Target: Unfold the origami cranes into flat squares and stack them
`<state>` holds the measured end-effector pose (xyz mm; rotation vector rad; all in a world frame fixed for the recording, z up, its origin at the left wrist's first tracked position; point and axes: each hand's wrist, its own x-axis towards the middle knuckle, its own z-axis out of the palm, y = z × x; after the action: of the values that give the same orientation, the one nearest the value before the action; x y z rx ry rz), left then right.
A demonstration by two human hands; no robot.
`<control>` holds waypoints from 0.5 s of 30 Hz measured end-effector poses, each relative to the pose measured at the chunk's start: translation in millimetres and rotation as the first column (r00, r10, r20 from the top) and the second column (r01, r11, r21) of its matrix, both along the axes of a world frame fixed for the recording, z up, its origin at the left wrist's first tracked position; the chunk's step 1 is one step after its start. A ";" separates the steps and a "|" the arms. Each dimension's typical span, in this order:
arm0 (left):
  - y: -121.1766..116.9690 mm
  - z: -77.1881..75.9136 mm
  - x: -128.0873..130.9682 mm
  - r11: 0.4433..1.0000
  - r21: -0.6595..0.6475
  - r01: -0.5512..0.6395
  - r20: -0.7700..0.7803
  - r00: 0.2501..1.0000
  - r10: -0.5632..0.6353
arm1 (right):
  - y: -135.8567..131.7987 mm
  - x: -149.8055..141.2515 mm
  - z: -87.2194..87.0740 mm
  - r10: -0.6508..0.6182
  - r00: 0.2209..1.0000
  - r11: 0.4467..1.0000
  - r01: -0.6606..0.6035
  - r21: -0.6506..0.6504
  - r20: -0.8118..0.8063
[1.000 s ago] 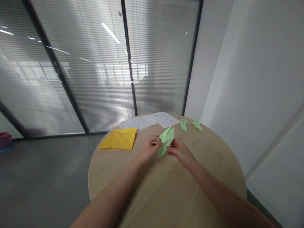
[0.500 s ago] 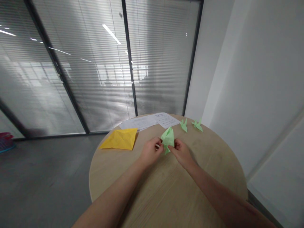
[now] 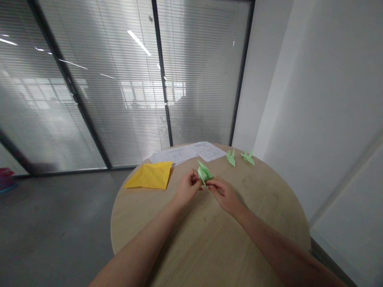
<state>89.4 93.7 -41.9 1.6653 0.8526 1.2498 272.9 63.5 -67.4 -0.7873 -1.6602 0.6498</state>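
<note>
Folded light-green paper figure (image 3: pixel 204 172), with pointed flaps, is occupying the space between two bare hands, over the middle of a round, pale wood-grained tabletop (image 3: pixel 209 243). The left-hand grip (image 3: pixel 187 188) is closing narrowly on the figure's left side, thumb and fingers bending around its edge. The right-hand grip (image 3: pixel 224 194) is pinching at the figure's lower right, the fingertips meeting near its base; the exact contact is partly hidden. Whether the figure is touching the wood beneath it cannot be told.

Surface: the tabletop is showing a fine straight grain and a smooth curved edge, with soft shadows falling near the forearms. A creased yellow paper sheet (image 3: pixel 151 175) is lying at the left, near the rim. Printed white paper sheets (image 3: pixel 209 151) are overlapping along the far edge, the yellow sheet sitting just in front of their left end. To their right, two small light-green paper birds, a nearer-to-centre one (image 3: pixel 230 158) and an outer one (image 3: pixel 248 158), are resting side by side, apart from each other.

Room: a dark-framed glass partition (image 3: pixel 200 107) is standing behind the table, horizontal blinds filling its panes and bright streaks of light showing across them. A plain white wall (image 3: pixel 332 119) is rising at the right. Grey floor (image 3: pixel 60 227) is extending at the left, where a red-and-blue object (image 3: pixel 6 179) is appearing at the margin, too blurred to identify.
</note>
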 end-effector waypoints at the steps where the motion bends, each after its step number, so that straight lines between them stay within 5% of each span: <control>1: -0.9 0.9 0.4 1.000 -0.011 0.004 0.017 1.000 -0.004 | 0.8 0.3 -1.5 -0.009 1.000 1.000 0.009 -0.013 -0.003; 8: -8.2 2.4 4.7 0.993 -0.058 0.106 0.051 0.993 -0.104 | 3.3 2.4 -4.4 -0.045 0.999 0.998 0.045 -0.038 0.018; 15: -2.7 -4.2 5.8 0.999 -0.038 0.035 0.049 0.998 -0.033 | -1.3 3.4 3.5 -0.214 0.974 0.977 0.213 0.024 0.071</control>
<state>95.2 91.0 -46.2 1.6061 0.8112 1.2371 276.3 62.2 -63.8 -0.9726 -1.6169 0.4612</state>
